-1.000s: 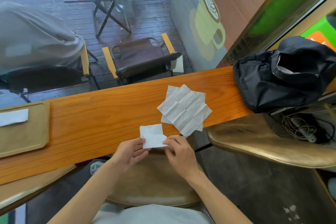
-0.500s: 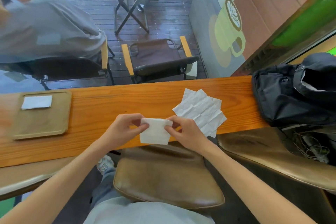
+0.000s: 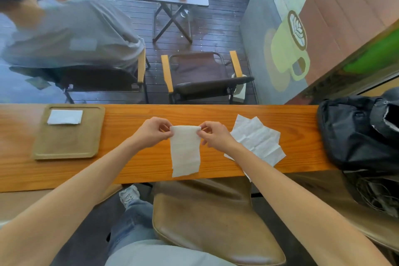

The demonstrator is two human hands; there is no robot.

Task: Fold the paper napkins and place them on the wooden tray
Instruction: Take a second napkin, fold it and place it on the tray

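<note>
- Spanning the scene, the long wooden worktop is narrow, and its near edge sits just under the hanging napkin — a slip would likely send the paper off the edge toward the stool seat or the floor.
- The wooden tray lies well to the left, with 1 folded napkin already in its far corner. Carrying the held one across that gap is where I judge a loose fold could spring open.
- The loose stack of unfolded napkins sits just beside the right hand, with a corner overhanging the near edge; a brush of the wrist could drag sheets off.
- The held napkin is a narrow strip, pinched at its 2 top corners — left hand fingers clamped on the left corner, right fingers clamped on the right. Its lower end rests near the worktop edge. An uneven pull could skew the next crease or tear the thin paper.
- Whether the layers are aligned inside the strip cannot be told from here.
</note>
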